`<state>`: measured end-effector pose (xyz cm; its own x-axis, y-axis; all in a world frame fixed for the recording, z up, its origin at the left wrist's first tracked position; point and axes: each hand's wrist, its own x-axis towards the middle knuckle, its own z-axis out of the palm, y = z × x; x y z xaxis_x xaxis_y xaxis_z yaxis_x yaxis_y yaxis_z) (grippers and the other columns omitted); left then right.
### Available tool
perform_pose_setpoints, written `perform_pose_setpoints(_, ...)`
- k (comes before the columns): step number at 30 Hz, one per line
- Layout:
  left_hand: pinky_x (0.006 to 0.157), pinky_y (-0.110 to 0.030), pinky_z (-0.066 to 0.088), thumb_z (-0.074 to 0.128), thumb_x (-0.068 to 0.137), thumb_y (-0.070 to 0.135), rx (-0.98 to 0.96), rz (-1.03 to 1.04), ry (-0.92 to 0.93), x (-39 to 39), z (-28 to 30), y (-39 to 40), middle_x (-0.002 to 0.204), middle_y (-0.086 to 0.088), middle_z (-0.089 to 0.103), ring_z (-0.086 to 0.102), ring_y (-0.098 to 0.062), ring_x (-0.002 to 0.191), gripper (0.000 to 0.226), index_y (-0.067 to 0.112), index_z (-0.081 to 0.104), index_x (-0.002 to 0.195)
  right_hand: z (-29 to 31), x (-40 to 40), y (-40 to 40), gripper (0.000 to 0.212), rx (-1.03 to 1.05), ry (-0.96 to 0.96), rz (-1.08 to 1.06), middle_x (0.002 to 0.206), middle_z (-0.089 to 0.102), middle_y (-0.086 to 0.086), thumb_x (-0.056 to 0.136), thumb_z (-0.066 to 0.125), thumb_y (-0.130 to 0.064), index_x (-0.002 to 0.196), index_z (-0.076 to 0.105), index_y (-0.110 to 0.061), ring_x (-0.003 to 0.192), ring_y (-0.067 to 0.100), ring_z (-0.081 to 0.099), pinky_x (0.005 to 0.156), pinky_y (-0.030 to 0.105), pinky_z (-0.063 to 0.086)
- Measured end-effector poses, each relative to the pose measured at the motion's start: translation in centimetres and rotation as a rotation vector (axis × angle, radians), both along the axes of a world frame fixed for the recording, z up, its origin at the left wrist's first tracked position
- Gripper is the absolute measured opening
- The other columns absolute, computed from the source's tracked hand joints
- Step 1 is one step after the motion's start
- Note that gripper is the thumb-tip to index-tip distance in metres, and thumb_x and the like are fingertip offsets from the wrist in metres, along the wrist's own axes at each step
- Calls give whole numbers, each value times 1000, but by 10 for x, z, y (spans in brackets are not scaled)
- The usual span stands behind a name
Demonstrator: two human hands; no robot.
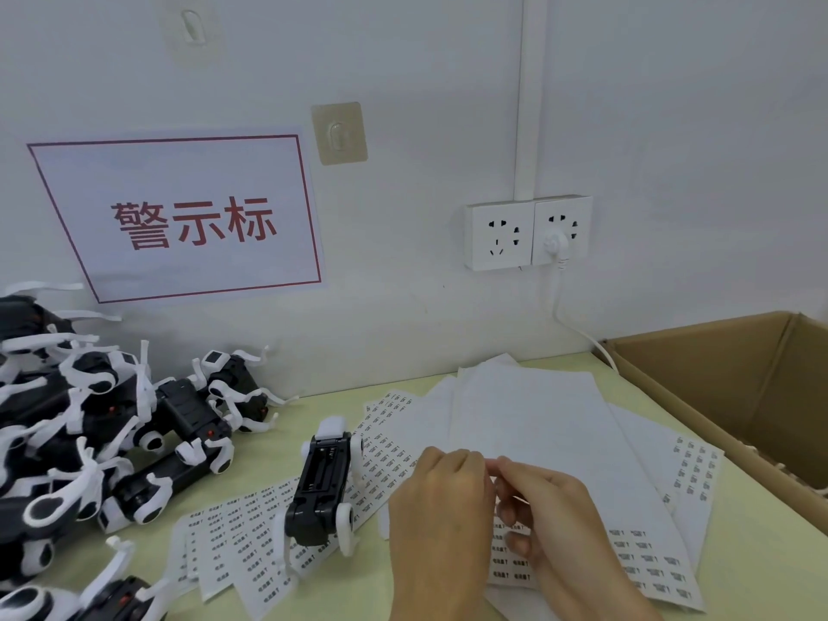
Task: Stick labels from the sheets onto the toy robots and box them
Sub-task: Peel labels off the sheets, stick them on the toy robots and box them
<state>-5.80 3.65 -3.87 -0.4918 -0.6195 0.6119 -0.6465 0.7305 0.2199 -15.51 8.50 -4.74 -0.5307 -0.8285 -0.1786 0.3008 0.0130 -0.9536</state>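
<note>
Both hands meet over the fanned label sheets (528,423) on the pale green tabletop (761,571). The left hand (441,508) and right hand (544,513) have fingers curled, fingertips pinching together at a sheet's edge. One toy robot (320,481) lies belly-up just left of them, the pile of toy robots (89,423) farther left, the cardboard box (735,383) well right.

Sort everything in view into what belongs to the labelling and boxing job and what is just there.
Job: label sheets, toy robot on its back, pile of toy robots, cardboard box, left hand and right hand meeting over the sheets.

Just there: wall sign, sockets, white cable, adhesive hooks.
</note>
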Motion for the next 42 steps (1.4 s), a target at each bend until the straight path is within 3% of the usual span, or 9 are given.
perform_pose_setpoints(4, 60, -15, 46, 49, 91, 34, 156, -157, 5, 6, -2, -1, 105, 20, 67, 56, -4, 104, 26, 26, 73, 93, -5, -4, 0, 20, -21, -9, -76, 63, 49, 2, 90, 69, -21, 80, 80, -8, 50, 11, 44, 45, 27, 33)
perform_pose_setpoints(7, 92, -7, 32, 34, 105, 36, 394, -316, 35, 10, -1, -8, 147, 27, 38, 17, 13, 135, 37, 32, 61, 131, -7, -9, 1, 12, -29, -11, -106, 57, 50, -1, 85, 75, -22, 81, 82, -13, 46, 10, 44, 40, 23, 35)
perform_pose_setpoints(12, 92, -2, 30, 36, 106, 40, 628, -374, 159, 22, 11, -11, 111, 57, 34, 30, 24, 121, 33, 34, 54, 134, -12, -13, -3, 8, -38, -36, -108, 53, 52, -4, 85, 75, -17, 82, 82, -18, 45, 9, 42, 39, 22, 34)
perform_pose_setpoints(18, 68, -7, 42, 47, 97, -3, 401, -24, 585, 67, 30, -51, 105, 12, 67, 61, -1, 92, 40, 31, 64, 106, -10, -17, -5, 9, -79, -87, -78, 59, 50, 0, 86, 73, -20, 84, 81, -16, 47, 13, 41, 41, 25, 28)
perform_pose_setpoints(24, 94, -31, 41, 34, 85, -27, 714, 222, 477, 143, -2, -85, 139, 2, 53, 50, -18, 123, 79, 34, 46, 134, -6, -11, -5, 10, -112, -149, -47, 63, 49, 4, 88, 68, -9, 86, 77, -5, 49, 15, 45, 36, 23, 32)
perform_pose_setpoints(28, 110, -34, 38, 64, 90, -7, 940, -83, 347, 152, -9, -79, 146, 20, 43, 36, -3, 140, 91, 61, 32, 140, -7, -9, -5, 11, -120, -136, -32, 64, 50, 4, 89, 66, -7, 87, 76, -5, 49, 14, 46, 37, 22, 31)
perform_pose_setpoints(32, 97, -33, 48, 78, 85, 16, 872, -72, 265, 144, -11, -80, 122, 14, 62, 56, -1, 114, 86, 75, 34, 127, -6, -8, -5, 12, -123, -118, -25, 63, 51, 3, 90, 65, -6, 89, 77, -4, 49, 14, 47, 37, 22, 31)
perform_pose_setpoints(37, 69, -14, 48, 85, 68, 18, 769, -103, 248, 126, -11, -79, 100, 16, 60, 56, 6, 84, 81, 64, 45, 121, -4, -5, -5, 16, -135, -84, -18, 62, 51, 4, 91, 65, -7, 81, 78, -7, 50, 14, 47, 38, 22, 31)
perform_pose_setpoints(42, 80, -8, 44, 97, 49, 31, 671, -53, 368, 114, -12, -75, 115, 35, 50, 50, 13, 107, 70, 41, 54, 104, -5, -4, -5, 19, -150, -65, -15, 60, 51, 4, 92, 64, -7, 80, 79, -10, 51, 15, 45, 38, 22, 32)
